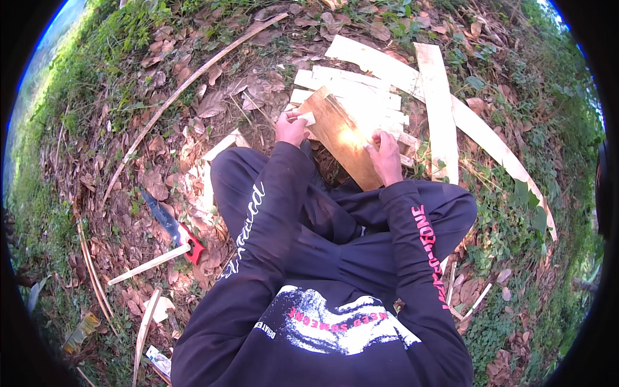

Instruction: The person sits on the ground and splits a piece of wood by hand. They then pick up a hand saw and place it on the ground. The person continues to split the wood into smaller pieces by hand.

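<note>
A brown wooden board (336,132) lies tilted in front of my crossed legs, sunlight on its middle. My left hand (291,129) is closed at its left edge, with a small pale flat piece (308,119) pinched between thumb and fingers. At the board's right edge, my right hand (386,158) has its fingertips pressed together. Whatever is between those fingertips, if anything, is too small to make out. Beneath and behind the board lie several pale wooden slats (361,90) side by side, partly covered by it and washed out by sunlight.
A handsaw (164,219) with a red handle lies left of my legs, a thin stick (149,265) touching its handle. Long pale planks (440,109) rest at the right, one crossing another. A long curved strip (184,87) stretches along the left over dry leaves.
</note>
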The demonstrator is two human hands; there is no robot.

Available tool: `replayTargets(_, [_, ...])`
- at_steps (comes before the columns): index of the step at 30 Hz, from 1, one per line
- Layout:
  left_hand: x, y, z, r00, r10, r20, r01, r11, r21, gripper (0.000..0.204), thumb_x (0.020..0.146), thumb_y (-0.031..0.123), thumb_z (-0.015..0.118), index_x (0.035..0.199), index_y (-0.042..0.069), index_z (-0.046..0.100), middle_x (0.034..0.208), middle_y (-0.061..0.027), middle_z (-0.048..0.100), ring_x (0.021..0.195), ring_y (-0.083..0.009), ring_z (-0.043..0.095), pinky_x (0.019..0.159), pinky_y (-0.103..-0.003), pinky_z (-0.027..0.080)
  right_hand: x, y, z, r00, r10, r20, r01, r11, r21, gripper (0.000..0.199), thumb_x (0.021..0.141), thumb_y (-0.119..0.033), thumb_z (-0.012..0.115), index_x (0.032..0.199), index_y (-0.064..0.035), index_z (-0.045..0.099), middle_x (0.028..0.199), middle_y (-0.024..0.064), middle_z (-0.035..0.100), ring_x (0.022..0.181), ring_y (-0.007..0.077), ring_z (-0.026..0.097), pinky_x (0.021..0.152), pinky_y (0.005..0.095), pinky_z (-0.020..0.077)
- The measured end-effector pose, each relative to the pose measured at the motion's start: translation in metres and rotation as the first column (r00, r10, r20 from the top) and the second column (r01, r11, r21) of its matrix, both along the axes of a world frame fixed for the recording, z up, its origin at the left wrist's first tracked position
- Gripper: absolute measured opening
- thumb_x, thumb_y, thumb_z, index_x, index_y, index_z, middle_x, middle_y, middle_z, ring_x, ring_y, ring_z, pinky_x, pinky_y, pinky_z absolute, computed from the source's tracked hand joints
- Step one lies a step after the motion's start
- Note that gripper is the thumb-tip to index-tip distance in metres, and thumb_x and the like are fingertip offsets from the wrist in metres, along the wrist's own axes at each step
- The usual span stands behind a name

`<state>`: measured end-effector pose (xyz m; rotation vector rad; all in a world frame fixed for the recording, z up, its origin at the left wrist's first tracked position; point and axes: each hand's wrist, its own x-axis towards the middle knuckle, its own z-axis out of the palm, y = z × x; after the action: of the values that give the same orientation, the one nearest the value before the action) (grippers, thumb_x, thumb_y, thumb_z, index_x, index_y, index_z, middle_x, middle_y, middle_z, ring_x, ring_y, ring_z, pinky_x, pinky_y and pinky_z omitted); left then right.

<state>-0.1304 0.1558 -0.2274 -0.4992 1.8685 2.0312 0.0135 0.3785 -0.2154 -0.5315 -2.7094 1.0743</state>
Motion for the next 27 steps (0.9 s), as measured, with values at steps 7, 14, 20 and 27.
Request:
replayTargets(7, [0.001,-0.003,0.009,0.999,-0.034,0.018,0.029,0.964,0.264,0.025,0.085,-0.002,0.062,0.107,0.005,0.052,0.108,-0.0096,0.059,0.097,-0.0219,0.064,0.078,-0.038,0.058,0.006,0.007,0.009,0.996,-0.034,0.079,0.058,0.944,-0.325,0.039,0.081,-0.017,0.078,0.112,0.0031,0.064,0.103,0.0133,0.067,0.091,0.0233,0.065,0.082,0.0346,0.0523])
replayTargets(14, [0.005,-0.006,0.044,0.991,-0.006,-0.135,0.08,0.833,0.548,0.025,0.086,-0.002,0.06,0.109,0.004,0.053,0.105,-0.0082,0.063,0.094,-0.0188,0.065,0.083,-0.041,0.058,0.011,0.014,0.063,0.999,0.034,0.027,-0.018,0.892,-0.452,0.037,0.086,-0.017,0.076,0.115,0.0034,0.069,0.101,0.0128,0.072,0.093,0.0188,0.067,0.085,0.0321,0.0522])
replayTargets(20, [-0.001,-0.027,0.083,0.921,-0.076,-0.383,0.17,0.961,0.219,0.026,0.085,0.005,0.07,0.11,0.006,0.061,0.099,-0.0027,0.062,0.085,-0.0074,0.06,0.071,-0.022,0.05,-0.014,0.008,0.147,0.967,0.072,-0.245,-0.019,0.977,0.213,0.034,0.083,-0.016,0.074,0.113,0.0006,0.07,0.102,0.0157,0.07,0.094,0.0329,0.063,0.087,0.0376,0.05])
replayTargets(27, [0.008,0.019,0.122,0.763,-0.351,-0.543,0.403,0.915,-0.024,0.028,0.082,0.008,0.076,0.105,0.0,0.062,0.095,-0.0056,0.066,0.082,-0.0105,0.064,0.076,-0.025,0.054,-0.04,0.003,0.107,0.968,0.208,-0.143,-0.114,0.865,0.488,0.028,0.082,-0.014,0.071,0.107,-0.0014,0.07,0.093,0.0108,0.065,0.092,0.0293,0.056,0.085,0.04,0.0476])
